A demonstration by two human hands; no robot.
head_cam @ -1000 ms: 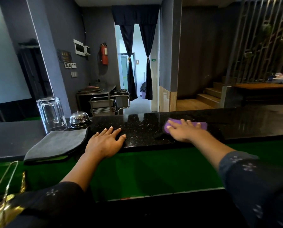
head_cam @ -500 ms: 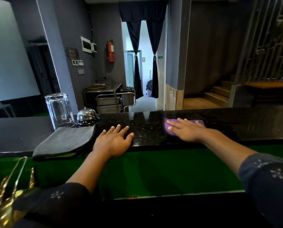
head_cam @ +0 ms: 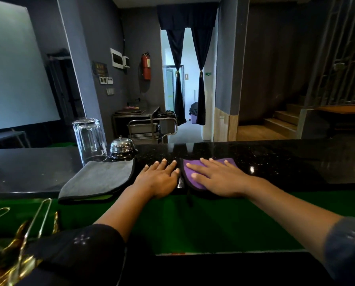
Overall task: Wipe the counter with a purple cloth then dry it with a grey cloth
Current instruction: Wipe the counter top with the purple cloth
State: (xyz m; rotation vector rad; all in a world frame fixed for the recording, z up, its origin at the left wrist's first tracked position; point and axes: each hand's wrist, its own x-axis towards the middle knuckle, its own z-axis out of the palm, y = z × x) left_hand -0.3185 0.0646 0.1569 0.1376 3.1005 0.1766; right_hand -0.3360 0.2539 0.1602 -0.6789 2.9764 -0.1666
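The black speckled counter point(head_cam: 275, 159) runs across the view. A purple cloth point(head_cam: 190, 172) with a dark hem lies on it near the front edge. My right hand point(head_cam: 220, 178) presses flat on that cloth, fingers spread, covering most of it. My left hand point(head_cam: 159, 179) rests flat on the bare counter just left of the cloth, holding nothing. A folded grey cloth point(head_cam: 98, 179) lies further left, its front hanging slightly over the counter edge.
An upturned clear glass point(head_cam: 90, 139) and a chrome call bell point(head_cam: 122, 146) stand behind the grey cloth. A green lower ledge point(head_cam: 203, 223) lies below the counter. Gold metal pieces point(head_cam: 11, 244) sit at the bottom left.
My right hand has slid the purple cloth leftwards along the counter until it lies right beside my left hand. The left hand has stayed in place.
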